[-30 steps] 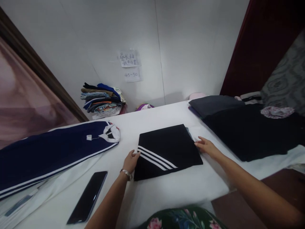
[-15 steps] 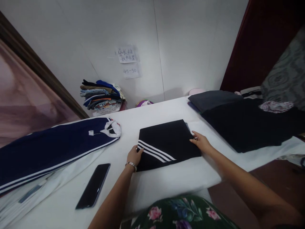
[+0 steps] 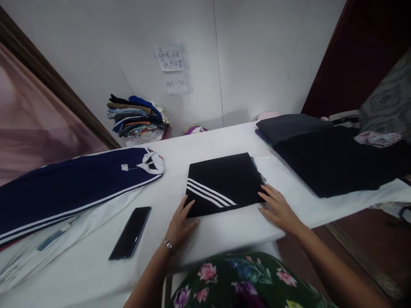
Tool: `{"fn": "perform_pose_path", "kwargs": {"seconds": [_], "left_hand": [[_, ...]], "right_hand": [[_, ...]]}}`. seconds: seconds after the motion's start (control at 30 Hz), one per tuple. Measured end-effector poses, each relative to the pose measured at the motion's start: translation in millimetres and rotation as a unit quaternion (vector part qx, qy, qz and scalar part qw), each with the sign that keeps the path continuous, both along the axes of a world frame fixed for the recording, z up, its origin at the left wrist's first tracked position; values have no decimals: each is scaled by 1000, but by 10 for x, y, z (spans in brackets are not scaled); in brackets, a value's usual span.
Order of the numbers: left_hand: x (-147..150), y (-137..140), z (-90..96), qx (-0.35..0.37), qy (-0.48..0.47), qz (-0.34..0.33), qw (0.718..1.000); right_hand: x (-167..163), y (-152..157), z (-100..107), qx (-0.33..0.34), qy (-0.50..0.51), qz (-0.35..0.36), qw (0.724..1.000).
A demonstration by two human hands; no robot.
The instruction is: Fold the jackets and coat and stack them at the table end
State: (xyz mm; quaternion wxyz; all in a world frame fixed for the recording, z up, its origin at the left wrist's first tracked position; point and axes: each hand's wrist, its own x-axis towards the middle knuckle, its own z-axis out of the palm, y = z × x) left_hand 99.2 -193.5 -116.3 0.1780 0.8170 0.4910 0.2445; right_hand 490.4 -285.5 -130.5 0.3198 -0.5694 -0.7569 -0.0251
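A black folded garment (image 3: 226, 177) with three white diagonal stripes lies flat on the white table (image 3: 205, 147) in front of me. At its lower left corner is my left hand (image 3: 182, 220), fingers apart, the fingertips touching the cloth edge and the thumb over the table. My right hand (image 3: 278, 208) spreads its fingers at the lower right corner, touching or just beside the fabric. A bit of grey cloth and a thin cord show at the garment's right edge. Neither hand grips anything.
To the left lie a navy garment (image 3: 80, 184) with a white collar and a black phone (image 3: 131, 233). Folded clothes (image 3: 138, 117) are stacked by the wall, below handwritten paper signs (image 3: 175, 68). Black clothing (image 3: 337, 158) and a dark grey folded piece (image 3: 292, 130) lie at right.
Both hands have loosened from the garment's sides and slid toward its near corners, with fingers spreading. The garment stays folded flat. The view has tilted slightly downward.
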Motion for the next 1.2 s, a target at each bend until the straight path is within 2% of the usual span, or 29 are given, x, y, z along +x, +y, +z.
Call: {"fn": "perform_pose_path", "kwargs": {"seconds": [0.17, 0.3, 0.6, 0.77, 0.9, 1.07, 1.2], "left_hand": [[81, 21, 31, 8, 8, 58, 998], [154, 22, 93, -4, 9, 85, 996], [215, -4, 79, 18, 92, 97, 991], [230, -57, 143, -2, 156, 137, 978], [216, -83, 174, -22, 169, 135, 976], [138, -82, 226, -52, 128, 119, 983], [-23, 9, 273, -145, 22, 90, 985]], "right_hand": [[-191, 204, 133, -55, -54, -18, 997], [-235, 313, 144, -84, -63, -20, 994], [-148, 319, -9, -87, -73, -47, 992], [-46, 334, -165, -73, -75, -24, 994], [11, 334, -235, -67, -77, -15, 995], [19, 295, -234, -66, -99, -16, 993], [-60, 229, -131, -87, -118, -47, 988]]}}
